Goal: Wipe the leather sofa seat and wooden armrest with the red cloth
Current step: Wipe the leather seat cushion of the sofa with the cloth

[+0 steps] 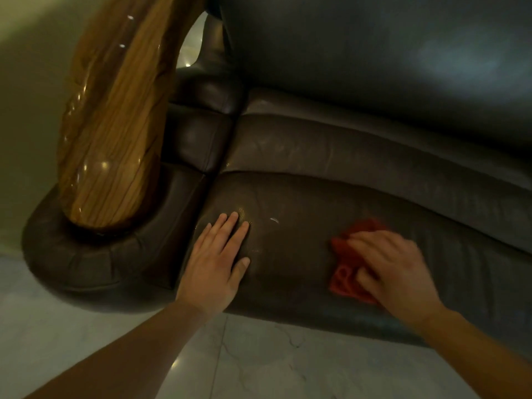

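Right hand presses the cloth flat on the seat; the armrest lies far left, nearer the flat, empty left hand.

Armrest left of seat — cloth on seat.

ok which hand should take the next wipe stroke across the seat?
Right. The right hand is already pressed on the red cloth on the leather seat. The left hand lies flat and empty on the seat near the wooden armrest, probably just bracing.
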